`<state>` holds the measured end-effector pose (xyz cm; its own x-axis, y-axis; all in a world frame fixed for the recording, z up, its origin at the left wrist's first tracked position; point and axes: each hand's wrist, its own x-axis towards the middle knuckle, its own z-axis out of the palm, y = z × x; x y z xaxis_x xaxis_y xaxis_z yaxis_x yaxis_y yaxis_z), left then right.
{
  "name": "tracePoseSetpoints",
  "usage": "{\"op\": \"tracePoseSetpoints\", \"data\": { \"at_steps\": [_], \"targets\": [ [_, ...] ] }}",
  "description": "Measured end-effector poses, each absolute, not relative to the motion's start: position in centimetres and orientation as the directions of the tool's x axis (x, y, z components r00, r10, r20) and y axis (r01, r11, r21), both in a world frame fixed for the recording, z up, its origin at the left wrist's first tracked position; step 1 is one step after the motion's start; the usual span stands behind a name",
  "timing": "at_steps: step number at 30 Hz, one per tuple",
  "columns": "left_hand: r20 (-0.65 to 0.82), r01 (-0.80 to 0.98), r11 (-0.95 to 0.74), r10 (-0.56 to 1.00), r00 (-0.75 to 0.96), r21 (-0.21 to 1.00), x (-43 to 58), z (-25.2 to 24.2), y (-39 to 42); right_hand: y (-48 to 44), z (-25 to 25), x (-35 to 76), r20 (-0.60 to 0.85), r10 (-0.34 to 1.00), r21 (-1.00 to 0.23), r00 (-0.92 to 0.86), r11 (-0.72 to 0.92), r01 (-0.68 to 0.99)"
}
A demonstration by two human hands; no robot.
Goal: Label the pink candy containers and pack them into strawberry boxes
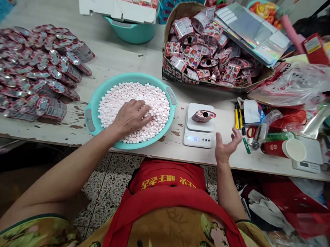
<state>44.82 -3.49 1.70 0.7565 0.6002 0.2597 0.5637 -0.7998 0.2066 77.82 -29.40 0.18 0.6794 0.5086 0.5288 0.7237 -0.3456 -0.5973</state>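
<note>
My left hand [134, 116] rests palm down on a heap of small white-pink candies [139, 91], its fingers slightly bent and apart. The candies fill a turquoise basin [140, 147] with grey handles. My right hand [227, 145] hovers by the table's front edge, fingers spread and holding nothing. Just left of it stands a white digital scale [190, 142] with a lit display. On the scale's plate is a small red-and-white printed pouch [200, 116], with a dark round opening facing up. What lies under my left palm is hidden.
At the left lie rows of filled-looking printed pouches [41, 65]. Behind the scale, a cardboard box [167, 70] holds many more pouches, with silvery sheets [251, 30] on top. To the right are cutters [238, 117], a paper cup [281, 148] and plastic bags [295, 83].
</note>
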Motion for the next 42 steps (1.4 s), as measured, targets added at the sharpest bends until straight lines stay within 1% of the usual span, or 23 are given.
{"op": "tracePoseSetpoints", "data": {
  "at_steps": [3,5,8,10,12,14,15,17,18,19,20,22,25,28,32,35,38,42],
  "targets": [
    [0.313,0.601,-0.779,0.624,0.716,0.178,45.5,1.7,-2.7,-24.7,1.9,79.9,0.391,0.667,-0.666,0.634,-0.271,0.695],
    [0.345,0.635,-0.744,0.664,0.664,0.21,45.9,1.5,-2.2,-22.3,2.4,80.8,0.303,0.754,-0.697,0.583,-0.241,0.675],
    [0.361,0.678,-0.639,0.768,0.529,0.364,46.4,1.4,-1.8,-20.2,2.3,81.1,0.204,0.823,-0.758,0.531,-0.211,0.617],
    [0.337,0.678,-0.551,0.834,0.436,0.487,46.8,1.6,-1.9,-19.6,2.1,81.0,0.137,0.828,-0.789,0.544,-0.24,0.565],
    [0.297,0.642,-0.454,0.891,0.344,0.618,47.1,2.2,-2.0,-19.4,2.1,80.7,0.1,0.808,-0.804,0.58,-0.278,0.525],
    [0.236,0.547,-0.327,0.944,0.232,0.771,47.4,2.9,-2.2,-19.2,2.5,80.4,0.118,0.787,-0.817,0.606,-0.27,0.51],
    [0.183,0.465,-0.246,0.967,0.177,0.851,47.4,3.3,-2.3,-19.2,2.8,80.1,0.146,0.777,-0.828,0.612,-0.243,0.505],
    [0.031,0.218,-0.05,0.995,0.092,0.975,47.5,4.0,-2.2,-19.2,3.6,79.4,0.203,0.752,-0.866,0.627,-0.161,0.473],
    [-0.056,0.068,0.051,0.996,0.076,0.996,47.4,4.4,-2.1,-19.2,4.1,78.9,0.215,0.737,-0.892,0.641,-0.119,0.436],
    [-0.142,-0.081,0.148,0.987,0.079,0.986,47.3,4.7,-1.9,-19.1,4.6,78.3,0.21,0.729,-0.919,0.652,-0.081,0.387],
    [-0.221,-0.216,0.238,0.97,0.099,0.947,47.2,5.0,-1.7,-19.1,5.1,77.5,0.19,0.729,-0.944,0.657,-0.049,0.327],
    [-0.349,-0.411,0.379,0.925,0.15,0.829,47.0,5.5,-1.2,-18.8,6.1,75.6,0.121,0.76,-0.979,0.639,-0.015,0.203],
    [-0.47,-0.551,0.477,0.867,0.168,0.685,46.8,5.9,-0.7,-18.1,7.5,72.2,0.037,0.838,-0.995,0.544,-0.019,0.096],
    [-0.519,-0.596,0.489,0.844,0.136,0.637,47.1,5.9,-0.7,-17.1,8.7,68.9,0.0,0.908,-0.996,0.419,-0.036,0.079],
    [-0.521,-0.641,0.5,0.835,0.178,0.583,47.5,6.5,-0.7,-15.3,10.1,65.8,-0.01,0.963,-0.986,0.269,-0.055,0.16],
    [-0.474,-0.663,0.501,0.847,0.242,0.556,47.4,8.1,-0.6,-13.7,11.0,64.4,-0.033,0.984,-0.977,0.176,-0.068,0.202],
    [-0.382,-0.672,0.424,0.897,0.221,0.607,47.8,10.0,-0.8,-12.1,11.5,63.3,-0.054,0.994,-0.971,0.095,-0.075,0.229],
    [-0.228,-0.651,0.272,0.961,0.154,0.708,49.6,11.3,-1.8,-10.2,11.6,62.2,-0.032,0.998,-0.931,0.049,-0.048,0.363]
  ]
}}
